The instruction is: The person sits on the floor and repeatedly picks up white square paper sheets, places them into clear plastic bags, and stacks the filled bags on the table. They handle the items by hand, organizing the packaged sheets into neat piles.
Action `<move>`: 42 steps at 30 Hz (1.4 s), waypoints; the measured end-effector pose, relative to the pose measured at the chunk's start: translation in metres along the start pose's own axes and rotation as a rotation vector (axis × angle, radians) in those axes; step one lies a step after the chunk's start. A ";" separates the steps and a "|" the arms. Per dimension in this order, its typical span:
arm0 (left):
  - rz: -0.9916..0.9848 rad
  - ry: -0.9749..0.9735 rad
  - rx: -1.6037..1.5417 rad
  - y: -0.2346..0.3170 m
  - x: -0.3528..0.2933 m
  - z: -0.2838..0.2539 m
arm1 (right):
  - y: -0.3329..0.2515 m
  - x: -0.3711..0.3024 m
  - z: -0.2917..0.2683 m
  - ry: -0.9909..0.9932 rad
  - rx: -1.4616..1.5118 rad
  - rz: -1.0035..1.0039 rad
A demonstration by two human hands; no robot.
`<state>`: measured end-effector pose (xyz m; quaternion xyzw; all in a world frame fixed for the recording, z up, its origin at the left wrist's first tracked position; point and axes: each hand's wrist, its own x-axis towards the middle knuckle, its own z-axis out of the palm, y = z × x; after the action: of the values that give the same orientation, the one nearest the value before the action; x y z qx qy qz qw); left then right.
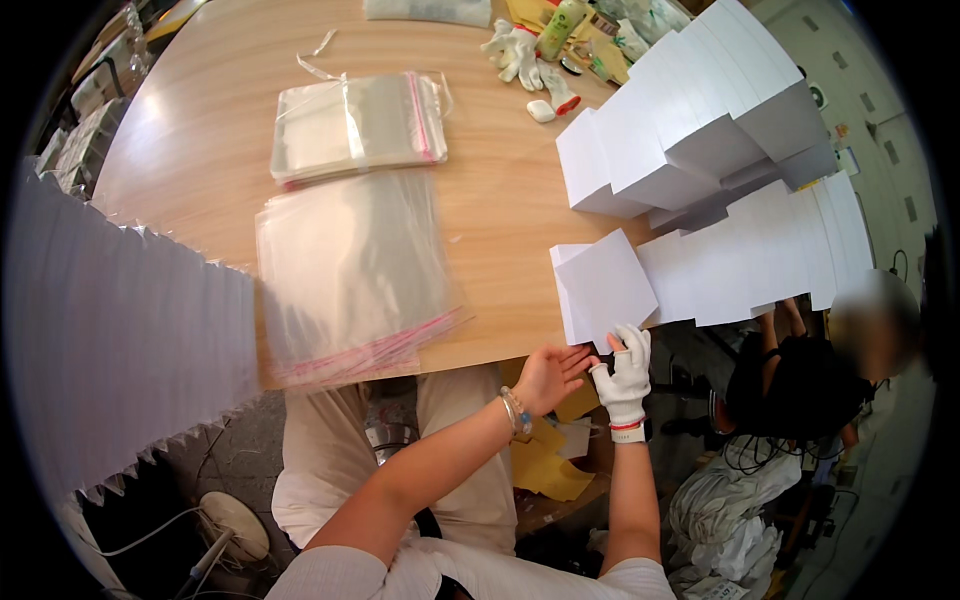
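White sheets (607, 285) lie beyond my spread left hand (545, 382); I can't tell whether my right hand (625, 382) pinches. Likely reaching; edge contact needed.

Can't make out the head (878, 325) of the co-worker (800, 385) on the right, it's just a blur. The tall white stack (130, 310) on the left runs off into the dark rim, and the clear plastic bundle (440, 10) up top gets chopped by the edge. The trouser legs (330, 450) vanish under the tabletop (510, 200). Also, honestly can't tell whether the gloved right hand (625, 380) actually touches the white paper block (605, 280).
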<state>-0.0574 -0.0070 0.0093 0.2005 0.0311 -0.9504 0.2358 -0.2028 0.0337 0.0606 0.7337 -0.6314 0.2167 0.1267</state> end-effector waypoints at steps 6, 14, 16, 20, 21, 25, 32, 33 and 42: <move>0.141 0.072 0.354 -0.008 -0.022 0.006 | 0.020 0.019 -0.014 -0.092 -0.040 -0.286; 0.254 -0.082 -0.037 -0.017 -0.031 -0.020 | -0.063 0.000 -0.025 -0.110 0.126 -0.189; 0.251 -0.135 -0.069 -0.020 -0.027 -0.029 | -0.069 -0.003 -0.022 -0.103 0.107 -0.138; 0.259 -0.174 -0.107 -0.022 -0.028 -0.032 | -0.075 -0.008 -0.019 -0.078 0.130 -0.066; 0.270 -0.180 -0.096 -0.023 -0.027 -0.035 | -0.077 -0.007 -0.021 -0.080 0.140 -0.069; 0.401 -0.100 0.069 -0.017 -0.026 -0.036 | -0.080 -0.017 -0.028 -0.017 0.251 0.035; 0.851 0.174 1.149 0.003 -0.019 -0.055 | -0.053 -0.046 -0.012 -0.023 1.814 1.397; 0.927 0.144 1.206 0.006 -0.022 -0.051 | -0.056 -0.031 -0.021 -0.113 1.894 1.496; 1.093 0.001 1.806 0.004 -0.056 -0.071 | -0.049 -0.039 -0.009 0.190 1.711 1.090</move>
<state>0.0164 0.0248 -0.0337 0.2887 -0.7823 -0.3853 0.3952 -0.1599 0.0806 0.0542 0.1705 -0.5004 0.6811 -0.5065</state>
